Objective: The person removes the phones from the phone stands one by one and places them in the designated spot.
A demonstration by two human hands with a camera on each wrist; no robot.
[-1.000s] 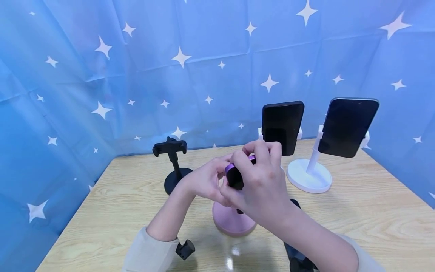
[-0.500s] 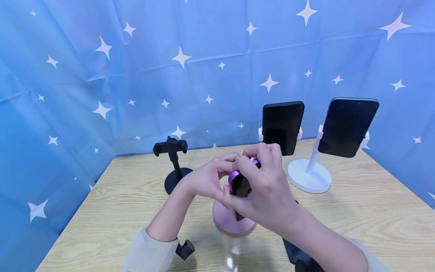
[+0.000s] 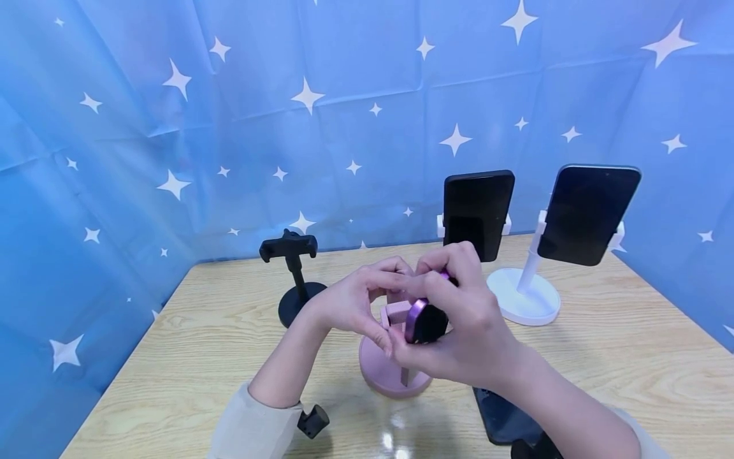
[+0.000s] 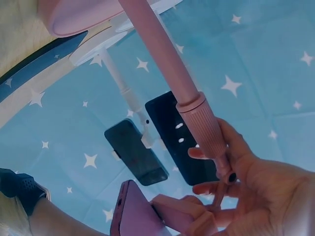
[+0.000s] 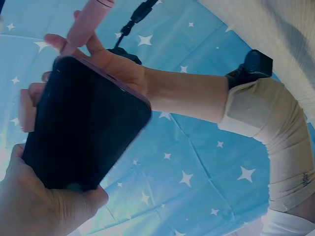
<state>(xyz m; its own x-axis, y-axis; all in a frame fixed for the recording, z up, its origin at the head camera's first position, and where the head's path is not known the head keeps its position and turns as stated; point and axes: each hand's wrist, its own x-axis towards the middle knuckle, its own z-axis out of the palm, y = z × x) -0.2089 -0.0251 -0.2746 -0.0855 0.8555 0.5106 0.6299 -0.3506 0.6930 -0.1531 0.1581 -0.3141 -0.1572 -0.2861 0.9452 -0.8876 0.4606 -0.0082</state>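
My right hand (image 3: 473, 322) grips a phone with a purple edge (image 3: 420, 319), fingers on one side and thumb on the other. In the right wrist view the dark screen of the phone (image 5: 88, 128) faces the camera. My left hand (image 3: 364, 299) holds the top of a pink phone stand (image 3: 381, 373), its fingers curled around the joint below the clamp. The left wrist view shows the ribbed collar of the stand's post (image 4: 204, 128) beside those fingers. There the phone's purple back (image 4: 140, 214) is right at the pink clamp (image 4: 182, 214).
A black phone stand (image 3: 298, 296) stands behind my left hand, its clamp holding nothing. Two white stands hold a black phone (image 3: 478, 213) and a blue-edged phone (image 3: 590, 213) at the back right. Another phone (image 3: 504, 417) lies on the wooden table (image 3: 189, 357) beneath my right forearm.
My right hand has moved right and slightly towards me, and the phone has shifted right with it. More of the pink clamp now shows between the hands. My left hand stays nearly in place.
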